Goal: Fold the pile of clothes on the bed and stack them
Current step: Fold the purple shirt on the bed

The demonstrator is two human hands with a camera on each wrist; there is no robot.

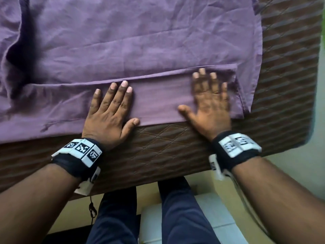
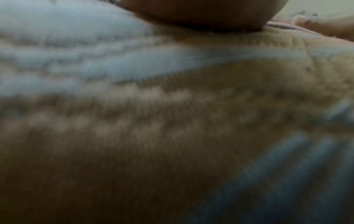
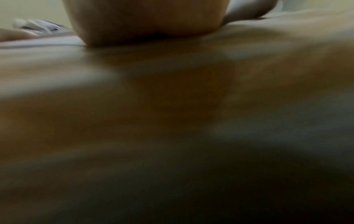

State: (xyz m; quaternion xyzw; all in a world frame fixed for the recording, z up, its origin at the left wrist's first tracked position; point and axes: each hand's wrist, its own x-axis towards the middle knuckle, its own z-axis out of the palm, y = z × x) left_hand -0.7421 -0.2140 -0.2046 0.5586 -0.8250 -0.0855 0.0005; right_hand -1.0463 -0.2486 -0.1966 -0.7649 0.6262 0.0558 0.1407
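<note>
Head view, left hand (image 1: pixel 110 113): flat, fingers straight and spread, palm down on the near folded band of the purple garment (image 1: pixel 140 50); thumb lies along the fabric's near edge; grips nothing.
Head view, right hand (image 1: pixel 208 103): flat too, fingers splayed on the same band near its right end; motion-blurred, so probably sliding; holds nothing.
Wrist views: both dark and blurred; each shows only the heel of a palm against a surface.
Folded band (image 1: pixel 158 95): turned-up strip along the garment's near side, its crease running between the two hands.
Garment position: spread wide over the brown quilted bed (image 1: pixel 167 148); left part bunched with a deep shadowed ridge.
Risk, drag: pressing while sliding may pull the band askew and skew the crease.
Risk, bunching: the rumpled left side could get folded in and leave a lumpy, uneven stack.
Risk, edge: the fabric lies near the bed's edge; a tug toward the person might slide it off.
</note>
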